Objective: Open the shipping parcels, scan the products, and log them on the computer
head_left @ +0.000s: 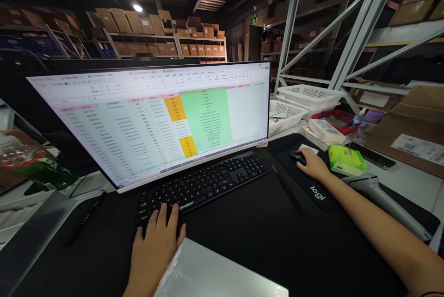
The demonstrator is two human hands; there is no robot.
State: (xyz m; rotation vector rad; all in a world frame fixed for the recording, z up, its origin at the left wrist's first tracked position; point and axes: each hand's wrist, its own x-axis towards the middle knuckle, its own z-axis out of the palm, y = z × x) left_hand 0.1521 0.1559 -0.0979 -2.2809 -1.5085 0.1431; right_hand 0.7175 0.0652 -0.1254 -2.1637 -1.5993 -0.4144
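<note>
Mouse (pixel 297 157) near pad's (pixel 281 147) far edge: likely light, hard; hold sides. Right hand (pixel 314 163) over it, fingers unclear; left hand (pixel 154 248) splayed.

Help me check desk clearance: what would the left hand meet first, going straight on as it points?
The keyboard, whose near edge the left hand seems to touch. Beyond it probably comes the monitor, though depth is hard to judge.

Dim overhead; small round white lamp (pixel 138 8) glares far back, wide flat thin-framed monitor (pixel 208 116) glows, text soft; edges stretched.
</note>
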